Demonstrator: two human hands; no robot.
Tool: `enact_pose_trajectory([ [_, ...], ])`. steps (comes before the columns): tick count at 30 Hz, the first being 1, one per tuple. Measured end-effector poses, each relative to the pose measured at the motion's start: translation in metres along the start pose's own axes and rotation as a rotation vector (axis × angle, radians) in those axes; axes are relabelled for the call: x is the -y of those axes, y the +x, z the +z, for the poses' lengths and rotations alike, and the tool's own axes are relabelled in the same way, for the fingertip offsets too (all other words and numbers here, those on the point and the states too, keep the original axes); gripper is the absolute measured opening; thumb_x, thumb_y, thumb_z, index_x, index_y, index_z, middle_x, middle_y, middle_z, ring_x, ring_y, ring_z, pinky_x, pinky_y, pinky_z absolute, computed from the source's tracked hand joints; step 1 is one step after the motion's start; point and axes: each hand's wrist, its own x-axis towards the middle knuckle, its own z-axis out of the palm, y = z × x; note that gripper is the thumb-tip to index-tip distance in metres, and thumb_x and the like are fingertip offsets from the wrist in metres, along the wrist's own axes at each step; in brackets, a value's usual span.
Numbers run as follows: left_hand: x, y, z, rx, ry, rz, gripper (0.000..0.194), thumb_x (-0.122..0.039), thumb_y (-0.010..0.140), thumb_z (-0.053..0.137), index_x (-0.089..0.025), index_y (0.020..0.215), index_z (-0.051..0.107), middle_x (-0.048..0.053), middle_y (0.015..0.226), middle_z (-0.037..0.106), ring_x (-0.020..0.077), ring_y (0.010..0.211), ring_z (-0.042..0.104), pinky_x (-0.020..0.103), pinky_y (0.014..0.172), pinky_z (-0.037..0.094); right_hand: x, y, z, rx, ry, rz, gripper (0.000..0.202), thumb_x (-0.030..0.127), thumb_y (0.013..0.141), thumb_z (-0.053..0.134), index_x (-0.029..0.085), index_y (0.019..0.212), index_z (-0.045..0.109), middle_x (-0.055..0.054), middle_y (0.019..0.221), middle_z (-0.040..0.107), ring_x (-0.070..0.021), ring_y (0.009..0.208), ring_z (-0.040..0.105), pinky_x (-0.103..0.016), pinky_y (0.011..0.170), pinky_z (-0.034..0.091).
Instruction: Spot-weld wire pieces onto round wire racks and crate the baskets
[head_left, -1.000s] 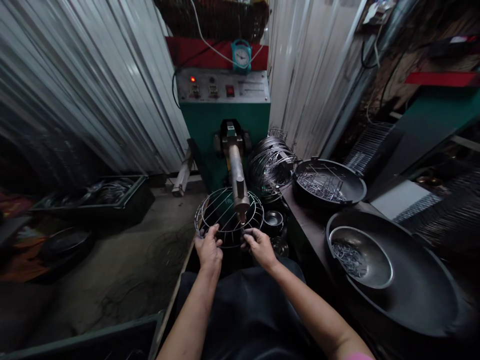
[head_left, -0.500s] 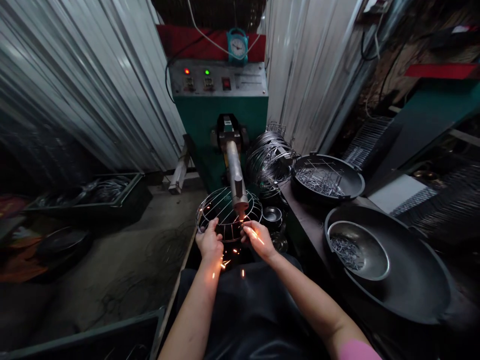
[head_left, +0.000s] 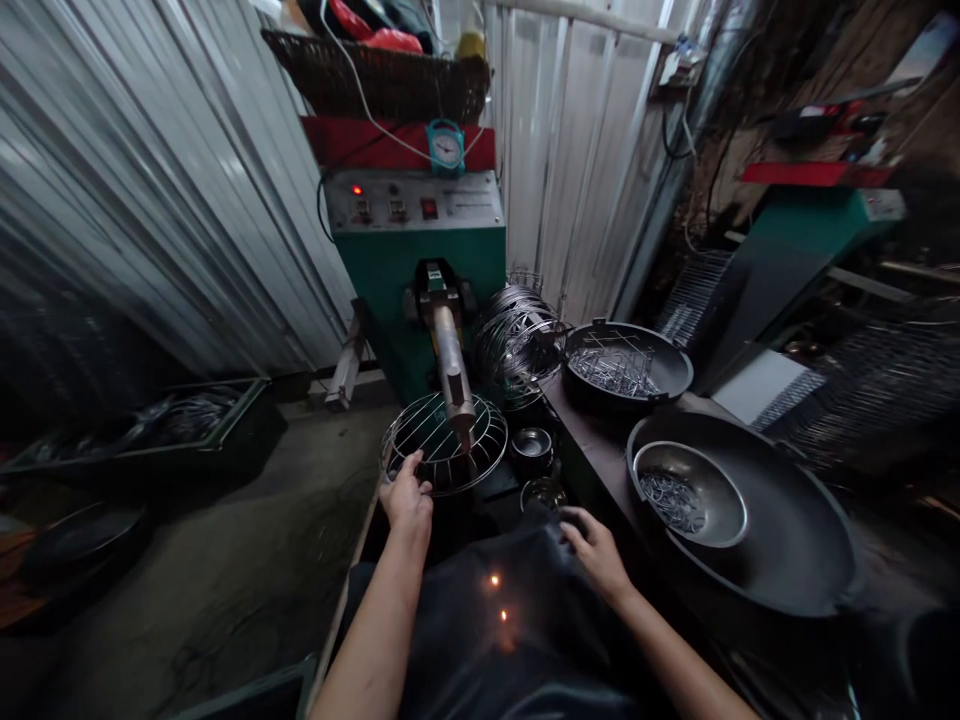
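A round wire basket (head_left: 484, 465) with parallel bars sits under the electrode arm (head_left: 454, 385) of a green spot-welding machine (head_left: 420, 250). My left hand (head_left: 409, 500) grips the basket's near left rim, thumb up over the wire. My right hand (head_left: 598, 555) is away from the basket, over the right side of the dark apron (head_left: 480, 640), its fingers loosely bent and apart with nothing visible in them. Two glowing sparks show against the apron. Small metal cups (head_left: 532, 443) stand between the basket and the side bench.
On the right stand a pan of wire pieces (head_left: 626, 375) and a large wok (head_left: 802, 540) holding a steel bowl (head_left: 731, 510) with small wire parts. Wire rings (head_left: 517, 335) hang beside the machine. A green bin (head_left: 225, 425) lies at left.
My right hand has left the basket and moved down and right to the apron. The spray of sparks has dwindled to two, and the machine's green light is off. The view has tilted up.
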Motion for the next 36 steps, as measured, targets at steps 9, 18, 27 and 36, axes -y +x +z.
enact_pose_trajectory([
  [9, 0.002, 0.006, -0.027, 0.269, 0.030, 0.002, 0.035, -0.023, 0.044, 0.071, -0.017, 0.064, 0.044, -0.011, 0.052, 0.032, 0.0014, 0.039, 0.025, 0.017, 0.035, 0.017, -0.074, -0.060, -0.082, -0.181, -0.006, 0.333, 0.041, 0.050, 0.059, 0.060, 0.018, 0.085, 0.066, -0.006, 0.075, 0.067, -0.0220, 0.063, 0.063, -0.030, 0.053, 0.049],
  [18, 0.031, -0.001, -0.104, 0.620, 0.013, -0.125, 0.047, -0.016, 0.047, 0.075, -0.018, 0.090, 0.056, -0.009, 0.059, 0.039, 0.0001, 0.043, 0.029, 0.013, 0.039, 0.023, -0.049, -0.053, -0.067, -0.080, -0.031, 0.215, 0.038, 0.050, 0.062, 0.057, 0.019, 0.082, 0.065, -0.004, 0.070, 0.065, -0.0209, 0.060, 0.059, -0.031, 0.057, 0.047],
  [27, 0.042, -0.008, -0.142, 0.721, -0.067, -0.116, 0.050, -0.014, 0.047, 0.073, -0.021, 0.096, 0.063, -0.004, 0.073, 0.045, 0.0034, 0.054, 0.038, 0.015, 0.041, 0.028, -0.041, -0.078, -0.065, -0.064, 0.023, 0.245, 0.038, 0.047, 0.062, 0.058, 0.017, 0.085, 0.063, 0.000, 0.059, 0.059, -0.0173, 0.054, 0.055, -0.027, 0.051, 0.042],
  [36, 0.078, -0.004, -0.134, 0.854, -0.290, -0.344, 0.052, -0.014, 0.057, 0.066, -0.022, 0.108, 0.061, -0.003, 0.069, 0.044, 0.0029, 0.050, 0.033, 0.015, 0.042, 0.029, 0.000, -0.043, -0.030, 0.089, 0.430, 0.285, 0.040, 0.041, 0.062, 0.071, 0.016, 0.091, 0.064, -0.002, 0.070, 0.060, -0.0117, 0.061, 0.055, -0.021, 0.051, 0.039],
])
